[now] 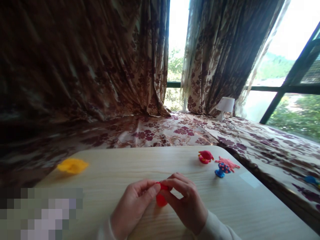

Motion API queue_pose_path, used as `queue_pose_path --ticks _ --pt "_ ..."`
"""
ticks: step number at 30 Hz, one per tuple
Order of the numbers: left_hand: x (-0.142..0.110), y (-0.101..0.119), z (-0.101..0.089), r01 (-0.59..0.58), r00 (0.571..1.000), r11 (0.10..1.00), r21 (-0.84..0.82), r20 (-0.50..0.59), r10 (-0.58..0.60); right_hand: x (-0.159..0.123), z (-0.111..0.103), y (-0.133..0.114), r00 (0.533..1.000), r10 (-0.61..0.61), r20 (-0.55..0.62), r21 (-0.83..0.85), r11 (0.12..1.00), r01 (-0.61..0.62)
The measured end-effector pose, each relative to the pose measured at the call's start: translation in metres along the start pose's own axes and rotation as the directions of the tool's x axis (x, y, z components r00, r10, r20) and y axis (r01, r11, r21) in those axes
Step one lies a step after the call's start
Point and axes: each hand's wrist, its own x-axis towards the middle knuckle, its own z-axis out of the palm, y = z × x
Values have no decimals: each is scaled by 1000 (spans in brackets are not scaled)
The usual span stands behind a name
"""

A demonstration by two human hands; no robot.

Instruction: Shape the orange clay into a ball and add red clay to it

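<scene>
Both hands meet over the front middle of the table around a small red clay piece [161, 200]. Its upper part sits between the fingers, and a rounded red part hangs below them. My left hand [133, 206] pinches it with thumb and index finger from the left. From the other side, my right hand [186, 203] grips it between thumb and fingertips. Fingers cover much of the piece, so its full shape is hidden.
On the pale wooden table [120, 160] lies a yellow leaf-like piece [72, 165] at left. Farther right are a red-pink figure [205, 157], a pink flat piece [228, 163] and a blue dotted figure [221, 169]. A white lamp [225, 105] stands behind, by the curtains.
</scene>
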Motion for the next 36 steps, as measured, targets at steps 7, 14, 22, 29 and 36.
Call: queue_pose_path --ticks 7,14,22,29,36 --pt "-2 2 1 5 1000 1000 10 -9 -5 2 -3 -2 1000 3 10 38 999 -4" --pt "-4 0 -1 -34 999 999 9 6 34 2 -5 -7 995 -18 95 53 998 13" --pt "-5 -1 2 -4 1000 1000 15 -12 5 1 -5 -7 992 -1 128 -16 1000 3" --pt "-6 1 4 20 1000 1000 20 -11 -19 2 -6 -10 990 -9 138 -9 1000 10" --pt "-4 -1 4 -19 1000 1000 19 10 19 1 -4 -7 989 50 138 -8 999 -49"
